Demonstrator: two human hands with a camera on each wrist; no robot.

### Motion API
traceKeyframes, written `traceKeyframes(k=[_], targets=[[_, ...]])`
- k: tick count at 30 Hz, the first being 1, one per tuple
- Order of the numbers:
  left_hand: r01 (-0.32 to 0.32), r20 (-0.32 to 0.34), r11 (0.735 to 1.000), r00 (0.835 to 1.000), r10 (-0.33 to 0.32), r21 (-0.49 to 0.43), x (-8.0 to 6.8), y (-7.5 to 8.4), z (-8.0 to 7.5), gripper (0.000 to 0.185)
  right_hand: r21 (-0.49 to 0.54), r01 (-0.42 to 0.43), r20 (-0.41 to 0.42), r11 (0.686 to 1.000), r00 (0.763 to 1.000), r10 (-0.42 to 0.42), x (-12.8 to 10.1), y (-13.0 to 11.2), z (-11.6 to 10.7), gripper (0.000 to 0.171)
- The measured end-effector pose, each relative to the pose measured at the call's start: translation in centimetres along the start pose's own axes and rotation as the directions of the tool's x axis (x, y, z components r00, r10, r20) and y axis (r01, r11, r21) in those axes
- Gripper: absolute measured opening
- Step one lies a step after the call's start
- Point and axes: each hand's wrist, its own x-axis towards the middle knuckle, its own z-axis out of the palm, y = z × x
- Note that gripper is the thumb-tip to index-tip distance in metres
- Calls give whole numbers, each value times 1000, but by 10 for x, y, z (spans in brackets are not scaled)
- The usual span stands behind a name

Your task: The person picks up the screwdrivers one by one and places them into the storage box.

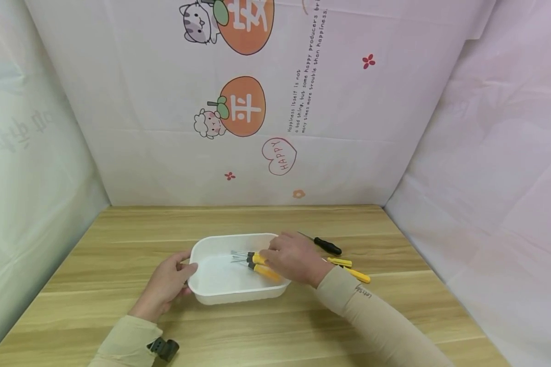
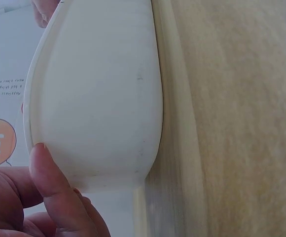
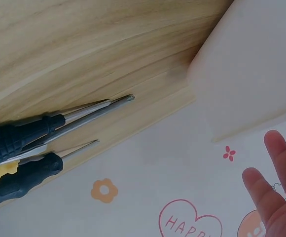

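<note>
- Over the white tray [image 1: 220, 285], at the middle of the wooden table [image 1: 119, 244], we have our right hand [image 1: 294, 259] lowering two yellow-handled screwdrivers [image 1: 263, 266] so that their metal tips point toward the tray's left side.
- Our reading of the step: loading tools into the tray, with this pair just at the point of being set down (the handles look to be touching or nearly touching the floor of the tray, though the hand hides their far ends).
- The right hand appears wrapped over the yellow handles from above; the right wrist view only shows two fingertips [image 3: 268, 190] held fairly straight, so how firm the grasp is we cannot tell.
- Our left hand [image 1: 165, 285] grasps the tray's left rim, thumb [image 2: 47, 180] hooked on the lip in the left wrist view, steadying it.
- To the right of the tray, on the table, lie a black-handled screwdriver [image 1: 323, 244] and more yellow handles [image 1: 351, 269]; the right wrist view shows two black handles [image 3: 22, 155] side by side.
- Next, in our judgement: let the pair settle flat, release cleanly, then reach right for the remaining tools while the left hand keeps the light tray from sliding.
</note>
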Motion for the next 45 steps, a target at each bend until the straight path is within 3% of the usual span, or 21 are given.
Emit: traceKeyframes(k=[9, 30, 45], targets=[[1, -4, 1000, 1000, -1, 1, 1, -1, 0, 53, -6, -12, 53, 1000, 999, 12, 3, -5, -2, 34], [-1, 2, 1000, 1000, 1, -22, 3, -2, 1, 53, -3, 9, 102, 1000, 995, -9, 6, -11, 0, 10], [-1, 0, 1000, 1000, 1, -24, 2, -1, 1, 52, 101, -8, 123, 995, 992, -5, 8, -11, -2, 11]])
